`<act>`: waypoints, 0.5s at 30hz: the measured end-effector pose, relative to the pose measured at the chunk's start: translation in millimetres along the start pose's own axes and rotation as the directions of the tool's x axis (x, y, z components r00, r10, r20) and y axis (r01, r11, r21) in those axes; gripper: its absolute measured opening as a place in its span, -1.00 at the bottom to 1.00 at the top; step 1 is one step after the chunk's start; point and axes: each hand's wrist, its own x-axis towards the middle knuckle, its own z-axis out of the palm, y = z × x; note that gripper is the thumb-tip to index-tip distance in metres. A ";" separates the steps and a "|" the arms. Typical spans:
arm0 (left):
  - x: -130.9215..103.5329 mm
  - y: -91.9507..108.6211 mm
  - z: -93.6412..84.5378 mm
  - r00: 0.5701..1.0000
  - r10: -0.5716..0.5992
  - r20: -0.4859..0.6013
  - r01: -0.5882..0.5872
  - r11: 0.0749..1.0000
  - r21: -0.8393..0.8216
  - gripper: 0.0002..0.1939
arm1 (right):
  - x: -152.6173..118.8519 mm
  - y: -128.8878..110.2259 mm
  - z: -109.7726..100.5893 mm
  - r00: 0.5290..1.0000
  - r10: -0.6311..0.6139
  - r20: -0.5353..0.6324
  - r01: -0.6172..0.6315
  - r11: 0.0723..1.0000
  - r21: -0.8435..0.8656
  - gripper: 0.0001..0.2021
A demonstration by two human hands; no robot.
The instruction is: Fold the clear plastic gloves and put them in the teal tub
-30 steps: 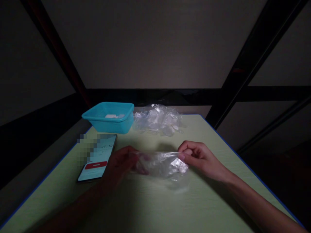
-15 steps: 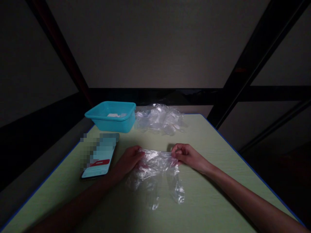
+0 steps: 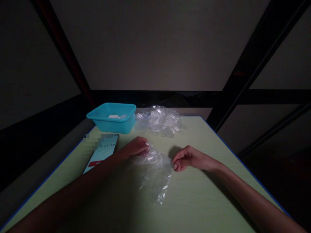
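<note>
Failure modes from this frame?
Left hand grips one corner of the clear plastic piece; right fingers sit at its edge, hold unclear, so that side could slip.
The film is thin and crumpled, so it may cling, fold or tear.
Left forearm crosses over the phone; lowering it might nudge the phone.

"What sort of place is this?"

"A dim indoor room, perhaps in a home, though I can't be sure. A small desk (image 3: 206, 194) with a pale green top and blue edging faces a plain wall (image 3: 155, 48)."

"Anything homely on it?"

"A smartphone (image 3: 105, 150), a turquoise plastic basket (image 3: 111, 125) and a heap of clear plastic (image 3: 160, 121) (crinkly stuff, catching the light)."

"Could it be a workshop?"

"I can't rule that out; the dark beams (image 3: 155, 99) framing the wall don't settle it."
</note>
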 end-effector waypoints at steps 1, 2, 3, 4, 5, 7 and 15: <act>4.3 3.2 -2.0 0.999 0.027 0.027 -0.028 0.999 0.039 -0.83 | -1.4 -0.5 1.1 0.999 0.018 0.034 -0.018 1.000 0.016 -0.76; 8.9 6.1 -3.4 0.997 0.056 0.053 -0.060 0.995 0.079 -0.82 | -2.8 -1.0 2.5 0.997 0.032 0.068 -0.034 0.999 0.028 -0.76; 13.6 8.7 -3.9 0.994 0.083 0.078 -0.092 0.989 0.119 -0.81 | -4.2 -1.5 4.0 0.994 0.042 0.101 -0.046 0.998 0.035 -0.77; 18.5 10.8 -3.6 0.989 0.110 0.101 -0.125 0.980 0.158 -0.79 | -5.5 -2.0 5.6 0.990 0.050 0.135 -0.056 0.998 0.040 -0.77; 23.5 12.6 -2.4 0.983 0.135 0.122 -0.157 0.968 0.195 -0.78 | -6.5 -2.4 7.2 0.984 0.054 0.167 -0.062 0.997 0.045 -0.78; 33.1 15.5 2.0 0.970 0.183 0.158 -0.220 0.939 0.265 -0.76 | -7.9 -2.6 10.3 0.972 0.061 0.227 -0.075 0.996 0.052 -0.77; 39.1 24.6 22.4 0.918 0.389 0.079 -0.383 0.816 0.432 -0.77 | -15.0 -3.1 10.5 0.941 0.095 0.325 -0.111 0.993 0.030 -0.69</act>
